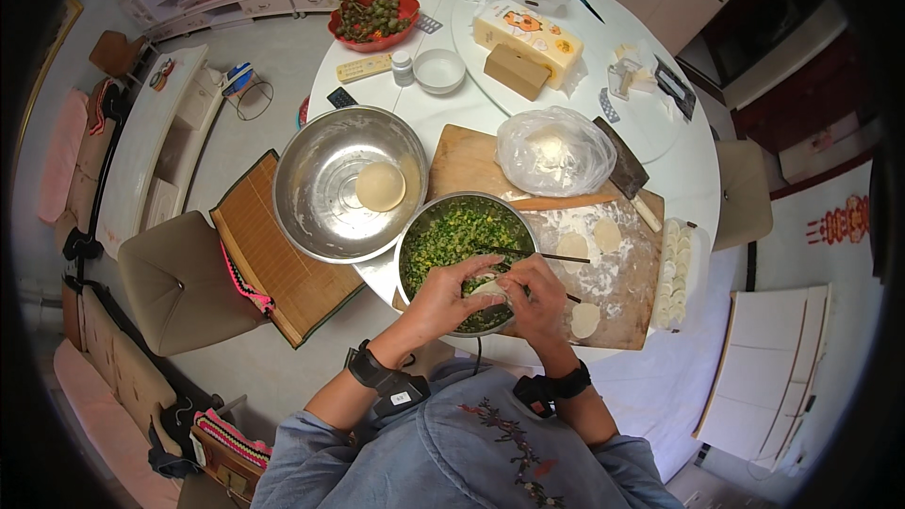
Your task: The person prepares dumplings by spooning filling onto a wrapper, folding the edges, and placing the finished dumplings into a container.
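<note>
Above the near side of a steel bowl of chopped green filling [452, 237], my left hand [452, 297] and my right hand [534, 293] meet around one dumpling wrapper [489, 288], with fingers of both on its edge. Green filling shows by the wrapper; the fingers hide part of it. Two dark chopsticks [558, 255] lie across the bowl's right rim. Right of the bowl, a floured wooden cutting board [636, 297] holds several round wrappers, among them one near its front edge [585, 321]. A rolling pin [565, 203] lies behind them.
A large steel basin [304, 226] with a dough ball [380, 186] stands left. On the board are a flour bag [555, 152] and a cleaver [626, 162]. Right of it is a tray of dumplings [675, 276]. Farther back are a white bowl [439, 71] and a red dish of grapes [373, 20].
</note>
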`<state>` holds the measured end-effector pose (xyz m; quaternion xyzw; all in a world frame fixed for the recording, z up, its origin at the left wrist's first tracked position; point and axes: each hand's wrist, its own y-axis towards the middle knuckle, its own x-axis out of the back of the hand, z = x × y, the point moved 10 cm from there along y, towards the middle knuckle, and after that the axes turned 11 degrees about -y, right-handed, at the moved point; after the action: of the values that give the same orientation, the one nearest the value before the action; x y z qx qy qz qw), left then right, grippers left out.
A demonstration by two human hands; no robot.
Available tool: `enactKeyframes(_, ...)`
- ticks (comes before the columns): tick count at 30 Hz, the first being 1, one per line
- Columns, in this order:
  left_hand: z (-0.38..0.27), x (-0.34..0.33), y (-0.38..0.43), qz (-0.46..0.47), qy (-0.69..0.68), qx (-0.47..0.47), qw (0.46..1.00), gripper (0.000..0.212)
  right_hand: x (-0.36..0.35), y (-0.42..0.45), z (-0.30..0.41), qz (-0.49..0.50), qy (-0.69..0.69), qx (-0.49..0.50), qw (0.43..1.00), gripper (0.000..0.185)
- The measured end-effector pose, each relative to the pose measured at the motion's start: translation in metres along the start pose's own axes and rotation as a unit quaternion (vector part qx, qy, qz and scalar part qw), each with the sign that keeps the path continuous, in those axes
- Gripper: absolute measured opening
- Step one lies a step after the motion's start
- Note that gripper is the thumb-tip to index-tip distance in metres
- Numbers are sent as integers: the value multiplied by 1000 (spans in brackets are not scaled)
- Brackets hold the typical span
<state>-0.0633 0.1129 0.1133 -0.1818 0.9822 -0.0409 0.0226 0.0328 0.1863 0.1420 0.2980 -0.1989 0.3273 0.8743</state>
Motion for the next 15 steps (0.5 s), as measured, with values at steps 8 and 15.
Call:
enactKeyframes(8, -5, -4, 3, 37, 40, 1, 999, 55, -3, 3, 7, 51, -6, 4, 999, 13)
enactKeyframes(15, -10, -4, 2, 40, 61, -23, 997, 58, -3, 0, 2, 44, -7, 6, 999, 9)
